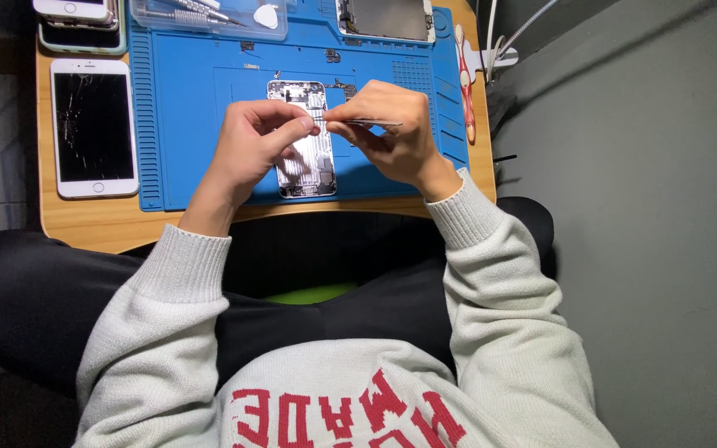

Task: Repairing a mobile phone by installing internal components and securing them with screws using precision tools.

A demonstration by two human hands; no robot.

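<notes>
An opened phone housing [302, 137] lies on a blue repair mat [192, 108], its metal inside facing up. My right hand [392, 137] holds thin metal tweezers [367, 124] level above the housing, tips pointing left. My left hand [251, 149] hovers over the housing with thumb and forefinger pinched at the tweezers' tips; whether a small part sits between them is too small to tell. Both sleeves are pale knit.
A white phone with a cracked screen [93, 126] lies left of the mat on the wooden table [85, 224]. More phones [76, 21] are stacked at the back left. A clear tool tray [209, 17], another phone body [385, 18] and a red-handled tool [465, 83] lie further back and right.
</notes>
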